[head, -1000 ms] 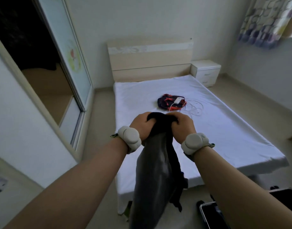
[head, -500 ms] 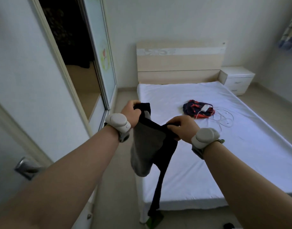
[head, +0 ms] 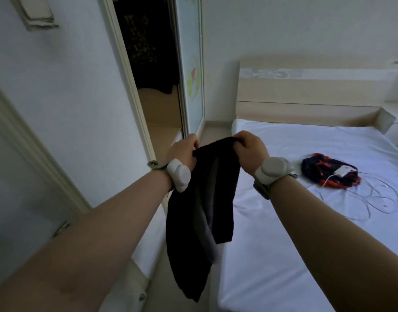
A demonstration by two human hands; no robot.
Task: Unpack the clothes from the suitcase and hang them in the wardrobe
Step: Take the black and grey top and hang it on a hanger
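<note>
At frame centre, the left hand point(head: 184, 150) and right hand point(head: 250, 149) each grip, fingers curled, the top edge of a black fabric garment point(head: 201, 212), which hangs between the forearms beside the bed's left edge. Upper left, the open white-framed sliding-door wardrobe point(head: 131, 86) holds dark hanging clothes point(head: 146, 43) above a light wooden shelf point(head: 158, 104). The white-sheeted bed point(head: 295, 233) fills the right, carrying a navy-and-red cloth bundle point(head: 322, 172).

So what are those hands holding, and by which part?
A dark garment, by its top edge: left hand grips one end, right hand the other.
</note>
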